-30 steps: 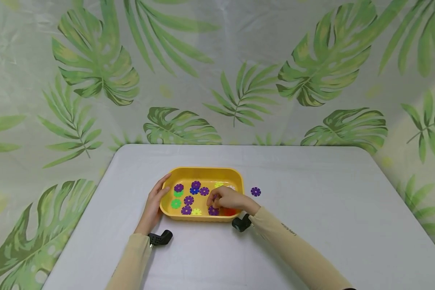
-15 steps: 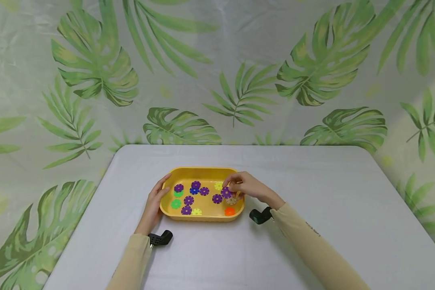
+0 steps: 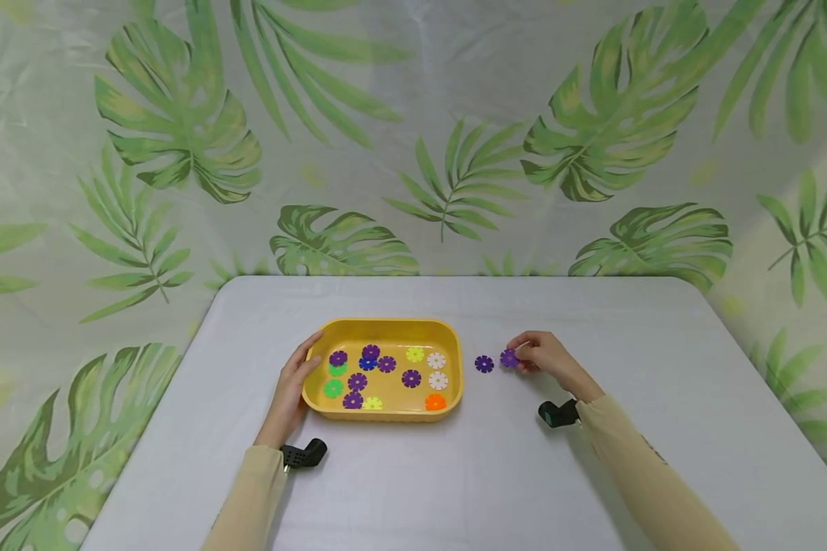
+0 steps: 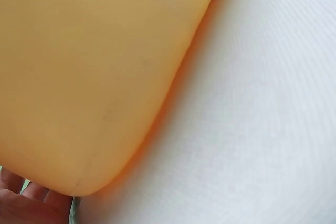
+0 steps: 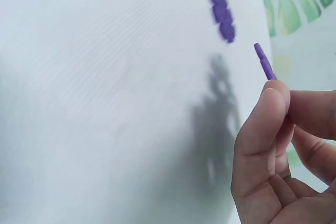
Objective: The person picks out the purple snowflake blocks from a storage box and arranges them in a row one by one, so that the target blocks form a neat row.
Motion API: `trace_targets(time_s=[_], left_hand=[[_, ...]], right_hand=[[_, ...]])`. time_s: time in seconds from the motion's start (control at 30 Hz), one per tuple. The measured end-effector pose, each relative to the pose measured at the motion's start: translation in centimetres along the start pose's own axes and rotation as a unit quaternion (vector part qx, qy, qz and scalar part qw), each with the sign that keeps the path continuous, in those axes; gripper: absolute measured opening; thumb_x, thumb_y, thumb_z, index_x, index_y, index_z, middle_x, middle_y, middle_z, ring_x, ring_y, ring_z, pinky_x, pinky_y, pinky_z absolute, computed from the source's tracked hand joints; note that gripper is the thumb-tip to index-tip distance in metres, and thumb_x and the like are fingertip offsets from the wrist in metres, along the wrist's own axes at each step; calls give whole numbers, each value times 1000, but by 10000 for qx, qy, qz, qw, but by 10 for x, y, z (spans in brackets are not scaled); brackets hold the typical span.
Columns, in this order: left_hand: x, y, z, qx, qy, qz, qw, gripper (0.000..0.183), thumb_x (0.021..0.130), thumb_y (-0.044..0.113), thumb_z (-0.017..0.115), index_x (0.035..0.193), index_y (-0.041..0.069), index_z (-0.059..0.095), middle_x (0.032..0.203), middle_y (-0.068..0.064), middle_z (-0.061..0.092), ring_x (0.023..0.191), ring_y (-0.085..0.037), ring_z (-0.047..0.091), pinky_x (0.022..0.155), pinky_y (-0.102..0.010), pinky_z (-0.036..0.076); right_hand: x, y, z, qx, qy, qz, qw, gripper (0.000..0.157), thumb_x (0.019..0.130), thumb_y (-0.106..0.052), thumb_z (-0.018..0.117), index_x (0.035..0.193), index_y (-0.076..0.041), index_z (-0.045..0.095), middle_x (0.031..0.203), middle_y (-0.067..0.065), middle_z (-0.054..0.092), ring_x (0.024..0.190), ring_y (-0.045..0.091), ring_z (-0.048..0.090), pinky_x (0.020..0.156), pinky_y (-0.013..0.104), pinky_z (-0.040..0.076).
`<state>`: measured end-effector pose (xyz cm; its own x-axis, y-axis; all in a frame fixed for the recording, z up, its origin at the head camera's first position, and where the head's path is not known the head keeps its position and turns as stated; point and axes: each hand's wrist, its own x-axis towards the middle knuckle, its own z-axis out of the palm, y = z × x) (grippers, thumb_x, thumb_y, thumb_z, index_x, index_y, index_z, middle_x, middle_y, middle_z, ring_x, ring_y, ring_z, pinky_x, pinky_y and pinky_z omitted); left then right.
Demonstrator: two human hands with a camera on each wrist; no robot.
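My right hand pinches a purple snowflake building disc between thumb and fingertips, right of the basin. In the right wrist view the held disc appears edge-on over its shadow. Another purple disc lies flat on the table just left of the held one. My left hand grips the left end of a yellow plastic basin, thumb at the rim. The left wrist view shows the basin wall close up, with part of the left hand's fingers at its lower edge.
Inside the basin lie several purple discs, green ones, yellow ones, two white ones, a blue one and an orange one. A white cloth covers the table; a leaf-print curtain hangs behind.
My right hand has picked a purple disc out of the basin and carried it right, past the rim and over the table beside the lying disc. The left hand has stayed at the basin.
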<state>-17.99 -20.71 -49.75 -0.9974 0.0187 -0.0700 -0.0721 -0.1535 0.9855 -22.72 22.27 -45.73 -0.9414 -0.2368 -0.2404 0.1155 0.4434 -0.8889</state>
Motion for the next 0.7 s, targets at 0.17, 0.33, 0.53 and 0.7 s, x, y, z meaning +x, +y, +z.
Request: trace_targets(time_s=[0.17, 0.33, 0.53, 0.7], left_hand=[[0, 0, 0, 10, 60, -37, 10000, 45, 103, 18, 43, 148, 17, 37, 155, 5, 25, 141, -12, 19, 113, -29, 24], [0, 0, 1, -45, 119, -51, 9999, 45, 102, 19, 44, 147, 17, 38, 154, 6, 25, 141, -11, 20, 113, -28, 24], [0, 0, 1, -112, 78, -17, 9999, 46, 102, 18, 44, 147, 17, 38, 154, 6, 26, 140, -11, 21, 112, -28, 25], [0, 0, 0, -60, 104, -32, 9999, 46, 102, 18, 44, 147, 17, 38, 154, 6, 26, 141, -11, 20, 112, -28, 25]], right_hand=[[3, 13, 1, -268, 98, 229, 9993, 23, 92, 0, 48, 110, 12, 56, 81, 11, 59, 65, 13, 57, 59, 25, 53], [4, 13, 3, -925, 246, 37, 9954, 18, 91, 2, 48, 104, 9, 59, 79, 12, 61, 62, 14, 58, 57, 27, 54], [4, -11, 11, -715, 475, -335, 9957, 22, 92, 1, 46, 108, 10, 58, 87, 20, 59, 66, 19, 59, 62, 32, 56], [4, -47, 34, 262, 34, -656, 9975, 27, 98, -7, 48, 118, 10, 53, 108, 29, 54, 77, 23, 60, 72, 32, 57]])
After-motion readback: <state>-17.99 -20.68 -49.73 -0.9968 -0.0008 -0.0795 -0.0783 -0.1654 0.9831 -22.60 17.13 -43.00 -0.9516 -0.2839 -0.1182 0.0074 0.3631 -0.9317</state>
